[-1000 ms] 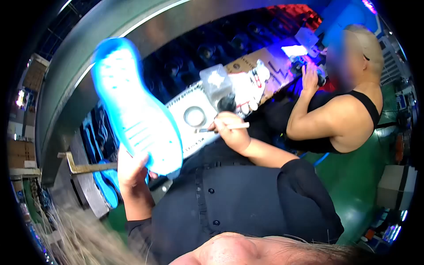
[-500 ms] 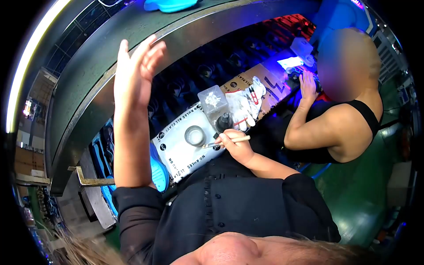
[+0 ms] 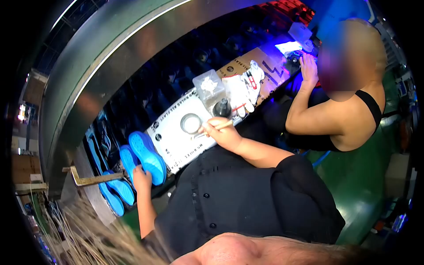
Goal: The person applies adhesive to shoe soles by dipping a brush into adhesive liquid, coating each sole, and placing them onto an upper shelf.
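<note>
My left hand [image 3: 141, 179] is closed on the lower end of a blue sole [image 3: 128, 160], left of the white board. Another blue sole [image 3: 148, 159] lies right beside it, partly over the board's left end. In my right hand [image 3: 224, 134] is a thin brush [image 3: 224, 125] with a pale handle, its tip low over the white printed board [image 3: 174, 149]. A round dish [image 3: 191, 123] with whitish contents sits just left of that hand. Behind the hand stands a dark bottle [image 3: 222, 107].
A clear box [image 3: 209, 86] with white bits and white gloves [image 3: 240, 90] lie farther along the board. More blue soles [image 3: 119, 191] are at the lower left, near a metal bracket [image 3: 95, 178]. A curved metal ledge [image 3: 110, 53] runs behind. A co-worker [image 3: 331, 110] sits at the right.
The sole first held up by my left hand is gone from it. That hand was then raised empty at the ledge, and has now come down onto a sole beside the board.
</note>
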{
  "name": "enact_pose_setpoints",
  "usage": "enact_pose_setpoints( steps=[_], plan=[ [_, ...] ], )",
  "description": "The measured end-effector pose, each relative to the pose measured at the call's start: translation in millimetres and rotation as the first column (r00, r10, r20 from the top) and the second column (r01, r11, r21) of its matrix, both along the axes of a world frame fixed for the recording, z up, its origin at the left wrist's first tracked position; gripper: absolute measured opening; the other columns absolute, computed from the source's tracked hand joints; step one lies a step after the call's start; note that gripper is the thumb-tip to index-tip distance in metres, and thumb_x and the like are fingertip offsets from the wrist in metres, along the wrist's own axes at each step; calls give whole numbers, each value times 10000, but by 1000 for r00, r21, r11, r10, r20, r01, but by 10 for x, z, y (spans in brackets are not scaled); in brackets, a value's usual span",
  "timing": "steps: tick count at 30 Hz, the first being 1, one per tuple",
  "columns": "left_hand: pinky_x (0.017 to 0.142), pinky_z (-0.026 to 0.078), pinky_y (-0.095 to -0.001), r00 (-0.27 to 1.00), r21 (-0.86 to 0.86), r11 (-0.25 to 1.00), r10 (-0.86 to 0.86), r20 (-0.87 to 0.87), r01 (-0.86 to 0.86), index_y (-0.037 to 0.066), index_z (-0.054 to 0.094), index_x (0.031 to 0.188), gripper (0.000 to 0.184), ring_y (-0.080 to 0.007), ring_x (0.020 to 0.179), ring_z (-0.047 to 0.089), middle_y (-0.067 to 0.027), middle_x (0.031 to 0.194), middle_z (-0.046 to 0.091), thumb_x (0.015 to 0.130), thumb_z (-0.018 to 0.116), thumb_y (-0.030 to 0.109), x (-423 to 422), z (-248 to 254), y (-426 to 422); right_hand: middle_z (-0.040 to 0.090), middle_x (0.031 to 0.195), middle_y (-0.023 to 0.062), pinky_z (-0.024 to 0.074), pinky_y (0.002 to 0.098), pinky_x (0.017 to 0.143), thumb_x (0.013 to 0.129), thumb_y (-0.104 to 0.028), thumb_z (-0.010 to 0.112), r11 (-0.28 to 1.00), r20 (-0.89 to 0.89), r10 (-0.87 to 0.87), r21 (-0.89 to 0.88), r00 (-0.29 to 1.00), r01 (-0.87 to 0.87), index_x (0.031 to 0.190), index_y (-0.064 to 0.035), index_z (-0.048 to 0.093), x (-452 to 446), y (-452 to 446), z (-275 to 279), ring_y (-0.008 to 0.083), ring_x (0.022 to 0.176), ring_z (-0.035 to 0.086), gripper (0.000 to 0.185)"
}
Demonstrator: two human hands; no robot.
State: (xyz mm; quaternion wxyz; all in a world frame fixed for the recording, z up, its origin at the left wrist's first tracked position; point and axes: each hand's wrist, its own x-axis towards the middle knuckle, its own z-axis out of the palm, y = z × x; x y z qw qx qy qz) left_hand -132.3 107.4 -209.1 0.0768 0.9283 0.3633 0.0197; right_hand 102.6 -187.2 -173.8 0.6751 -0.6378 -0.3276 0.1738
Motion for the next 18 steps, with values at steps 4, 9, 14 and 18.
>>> enact_pose_setpoints(
  steps=[4,9,14,18],
  plan=[
    [658,479,-459,991,139,989,72,-114,-56,3,511,890,261,-388,750,587,-220,848,596,699,561,174,141,26,-44,588,705,44,426,217,593,868,-178,547,991,112,-113,-54,987,119,800,-4,632,50,81,62,95,651,541,205],
    [626,474,-469,983,123,992,63,-171,-42,-6,482,931,276,-393,666,591,-229,750,610,740,521,188,183,126,-23,598,745,81,441,285,662,805,-159,601,979,292,-65,-166,954,117,773,-15,635,189,182,115,191,727,571,152],
    [560,439,-401,982,-120,981,163,96,-151,-29,436,1111,399,-307,630,593,-183,704,602,768,520,156,81,162,-141,587,724,73,435,284,637,780,-167,624,971,305,15,-233,952,60,776,-42,638,258,383,-84,196,702,570,126],
    [534,418,-267,848,-668,736,420,322,-111,-34,392,1241,492,-112,693,546,-50,851,580,791,533,105,-158,-152,23,589,719,68,436,276,607,763,-178,641,957,326,39,-283,944,59,763,-61,640,271,542,-229,191,667,574,117]
  ],
)
